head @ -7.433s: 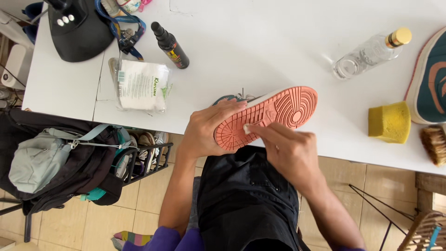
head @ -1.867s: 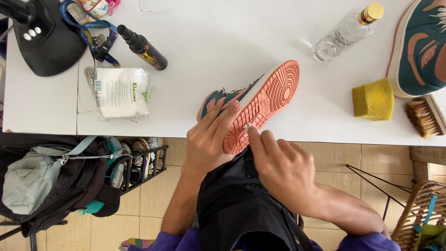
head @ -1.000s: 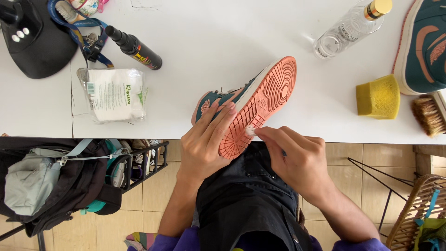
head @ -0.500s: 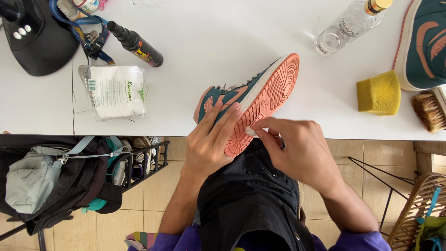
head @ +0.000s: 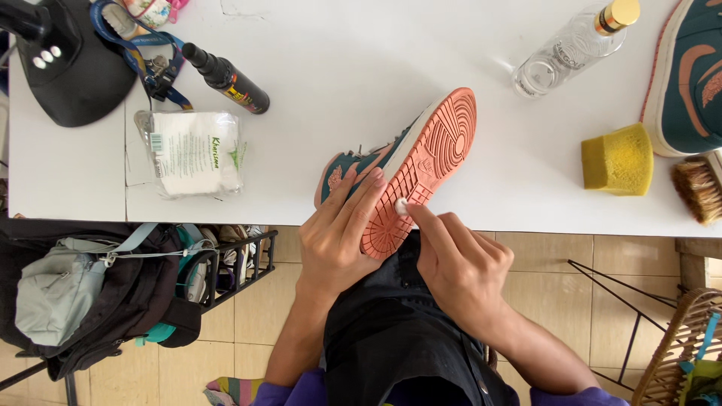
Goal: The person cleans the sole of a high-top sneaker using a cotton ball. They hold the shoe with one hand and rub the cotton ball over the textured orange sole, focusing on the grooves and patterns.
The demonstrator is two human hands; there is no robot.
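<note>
The left hand (head: 338,237) holds a teal sneaker (head: 402,169) tipped on its side at the near edge of the white counter (head: 361,60), fingers spread flat along the upper, the coral sole turned toward the person. The right hand (head: 459,263) pinches a small white wad (head: 401,205) between its fingertips and presses it against the sole's tread. By the look of it, this is the wiping of the sole, grooves and all (the wad is tiny, so it works one patch at a time). Moving along the tread would call for a firm grip on the shoe and steady pressure.

On the counter lie a packet of white pads (head: 192,150), a dark spray bottle (head: 226,77), a clear bottle with a gold cap (head: 575,45), a yellow sponge (head: 618,159), a brush (head: 699,188) and a second sneaker (head: 688,71). Below, a backpack (head: 83,293) rests by a wire rack on a tiled floor (head: 571,301).
</note>
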